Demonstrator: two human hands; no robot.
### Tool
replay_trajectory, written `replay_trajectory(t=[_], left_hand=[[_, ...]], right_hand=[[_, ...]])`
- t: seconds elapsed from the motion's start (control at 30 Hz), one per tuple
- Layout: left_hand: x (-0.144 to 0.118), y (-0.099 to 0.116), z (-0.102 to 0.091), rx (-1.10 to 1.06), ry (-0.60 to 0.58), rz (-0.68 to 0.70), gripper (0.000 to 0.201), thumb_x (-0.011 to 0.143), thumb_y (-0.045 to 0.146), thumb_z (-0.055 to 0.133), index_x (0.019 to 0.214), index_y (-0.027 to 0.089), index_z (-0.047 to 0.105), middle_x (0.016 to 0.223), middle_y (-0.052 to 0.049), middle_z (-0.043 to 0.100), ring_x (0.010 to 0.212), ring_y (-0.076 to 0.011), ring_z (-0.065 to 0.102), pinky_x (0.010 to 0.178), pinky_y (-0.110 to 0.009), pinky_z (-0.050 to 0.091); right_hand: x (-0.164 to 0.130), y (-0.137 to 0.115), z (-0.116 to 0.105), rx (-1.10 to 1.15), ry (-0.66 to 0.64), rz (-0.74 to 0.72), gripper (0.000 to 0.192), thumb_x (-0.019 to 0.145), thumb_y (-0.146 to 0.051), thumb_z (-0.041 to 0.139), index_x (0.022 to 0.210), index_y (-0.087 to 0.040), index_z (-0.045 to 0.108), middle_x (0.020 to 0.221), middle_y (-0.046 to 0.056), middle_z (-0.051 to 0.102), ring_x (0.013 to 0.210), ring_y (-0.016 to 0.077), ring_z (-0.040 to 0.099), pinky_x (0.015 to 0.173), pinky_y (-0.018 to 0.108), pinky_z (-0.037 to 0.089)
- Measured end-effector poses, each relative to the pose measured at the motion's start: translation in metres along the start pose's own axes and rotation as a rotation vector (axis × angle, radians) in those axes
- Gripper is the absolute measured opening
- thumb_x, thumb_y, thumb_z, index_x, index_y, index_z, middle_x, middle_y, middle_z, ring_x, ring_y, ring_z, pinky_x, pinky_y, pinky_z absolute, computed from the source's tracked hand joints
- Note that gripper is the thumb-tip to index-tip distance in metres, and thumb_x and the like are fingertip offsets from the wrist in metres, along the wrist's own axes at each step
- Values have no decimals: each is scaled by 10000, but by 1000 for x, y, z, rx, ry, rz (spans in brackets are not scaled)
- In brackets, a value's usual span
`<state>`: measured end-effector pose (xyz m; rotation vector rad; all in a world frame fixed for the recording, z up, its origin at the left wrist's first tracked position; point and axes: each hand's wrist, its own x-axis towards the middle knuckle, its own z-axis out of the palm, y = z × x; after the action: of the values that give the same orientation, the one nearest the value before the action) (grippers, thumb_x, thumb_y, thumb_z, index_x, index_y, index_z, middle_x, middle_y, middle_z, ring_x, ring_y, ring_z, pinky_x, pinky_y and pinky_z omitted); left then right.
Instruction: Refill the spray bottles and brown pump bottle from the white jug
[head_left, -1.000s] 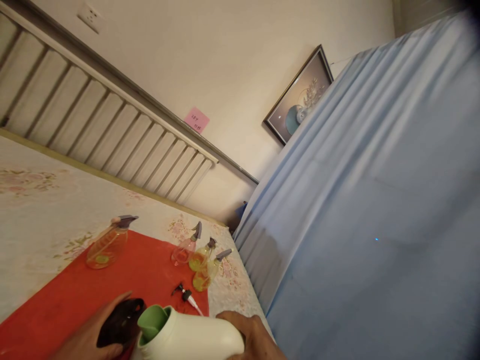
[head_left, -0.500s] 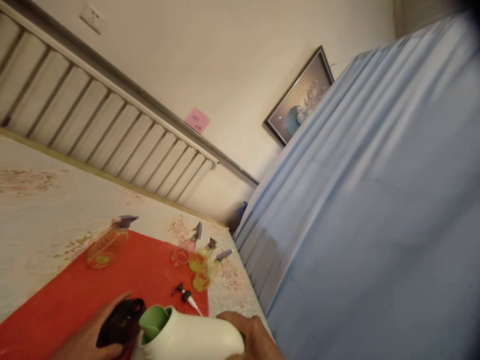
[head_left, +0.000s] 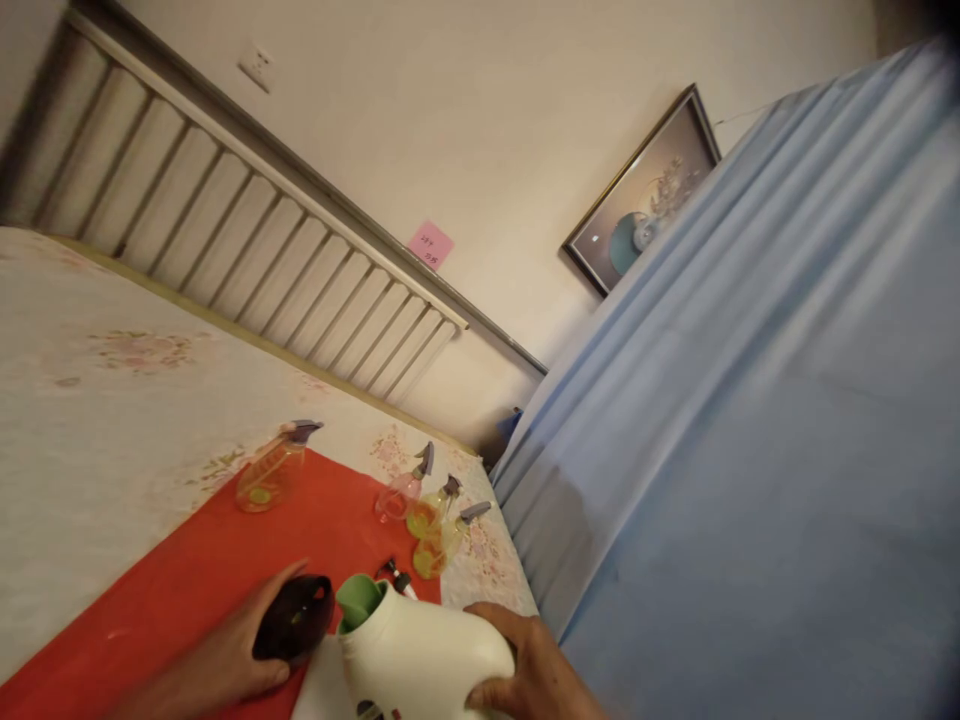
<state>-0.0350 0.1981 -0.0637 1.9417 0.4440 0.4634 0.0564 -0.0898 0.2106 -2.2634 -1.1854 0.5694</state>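
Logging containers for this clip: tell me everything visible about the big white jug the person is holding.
The white jug looks like smooth opaque plastic, with a green pour spout at its open mouth and no cap on. It is tipped well over, spout pointing left toward the dark cap under the left hand. The right hand grips its base end. A dark label mark shows low down; its bottom is cut off.

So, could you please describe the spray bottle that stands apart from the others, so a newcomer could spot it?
On the red cloth spread over the bed, find its far left corner. An orange-tinted spray bottle stands there alone, while the other three bottles cluster at the right edge.
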Motion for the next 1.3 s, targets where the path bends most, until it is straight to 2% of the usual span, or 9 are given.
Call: replay_trajectory(t=[0.07,0.13,0.2,0.37,0.43,0.57,0.77,1.03,1.3], left_hand=[[-7,11,-5,-78,-14,42,1011,529,285,649,1461,277,257,1453,-73,530,1324,-353,498,1065,-405,450],[-13,19,-11,-128,-32,28,1020,525,243,661,1462,213,259,1458,-112,514,1313,-337,511,1021,-364,486],[-18,25,-15,-146,-30,33,985,559,229,664,1461,211,270,1455,-106,512,1309,-322,517,1004,-343,494],[-26,34,-22,-168,-48,32,893,611,222,672,1434,188,329,1415,-106,542,1251,-324,551,973,-355,510],[-27,37,-23,-180,-38,36,862,612,228,682,1412,170,366,1392,-114,559,1239,-330,555,966,-358,511],[-27,41,-23,-228,-32,51,831,594,214,697,1375,188,413,1354,-110,591,1217,-333,567,920,-356,529],[-30,48,-26,-283,-90,48,779,620,231,702,1345,226,419,1242,-89,645,1048,-295,649,715,-301,559],[-28,46,-24,-332,-105,42,738,595,166,684,1294,228,453,1181,-90,649,1004,-297,663,656,-296,547],[-29,43,-24,-336,-81,22,808,582,196,729,1332,223,431,1227,-98,634,1035,-294,649,684,-294,549]], right_hand=[[4,-2,-2,-2,-13,17,394,651,-265,786,1039,-245,719,873,-46,694,861,190,618,751,225,462],[8,-3,-3,-8,-28,22,375,662,-259,774,1031,-244,709,823,-50,669,812,173,600,745,227,466],[13,0,-5,-1,-47,3,371,682,-307,771,1040,-241,698,813,-47,655,760,157,578,717,225,472],[27,15,-8,2,-136,-68,701,750,-580,691,1334,-211,575,1089,52,672,694,148,562,552,213,468],[32,20,-9,-16,-156,-86,761,780,-636,638,1396,-203,526,1195,90,642,665,137,556,483,198,439],[37,21,-10,-37,-191,-100,665,853,-614,582,1410,-258,512,1167,69,651,623,111,525,434,179,413],[39,20,-11,-55,-222,-82,609,880,-580,579,1406,-282,510,1049,41,679,594,87,481,424,156,394],[43,17,-16,-142,-246,-94,577,894,-536,588,1403,-271,522,1027,39,693,570,94,497,446,183,408],[46,6,-21,-210,-248,-94,594,894,-546,586,1413,-266,514,968,21,706,665,141,554,539,225,460]])
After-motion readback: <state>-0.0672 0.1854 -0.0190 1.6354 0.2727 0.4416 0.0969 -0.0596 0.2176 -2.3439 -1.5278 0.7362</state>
